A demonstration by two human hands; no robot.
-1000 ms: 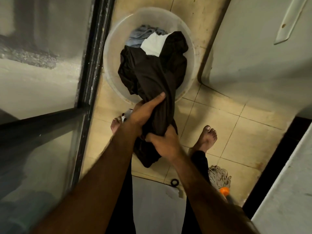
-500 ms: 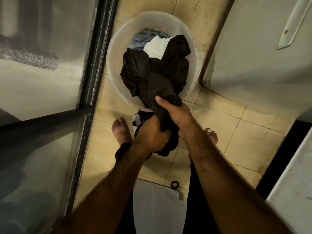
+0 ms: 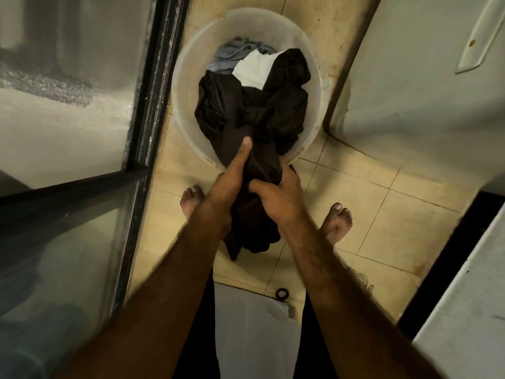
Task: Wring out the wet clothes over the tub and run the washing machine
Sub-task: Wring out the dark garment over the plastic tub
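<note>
A round translucent tub (image 3: 185, 77) stands on the tiled floor ahead of my feet. A dark brown garment (image 3: 262, 116) fills most of it, with a white cloth (image 3: 255, 69) and a grey cloth (image 3: 232, 54) behind. The brown garment stretches out over the tub's near rim into both my hands. My left hand (image 3: 229, 181) grips it with the thumb pointing toward the tub. My right hand (image 3: 278, 195) grips it just beside, fingers wrapped round the bunched fabric. A loose end (image 3: 246, 239) hangs below my hands above the floor.
A dark-framed glass door (image 3: 147, 110) runs along the left. A white appliance or door (image 3: 410, 77) with a handle (image 3: 478, 36) stands at the right. My bare feet (image 3: 337, 222) flank the hanging cloth. A small black ring (image 3: 281, 293) lies on the floor near me.
My hands have shifted their hold along the brown garment: the left moved up toward the tub with the thumb extended, and the right drew back beside it. More fabric hangs below.
</note>
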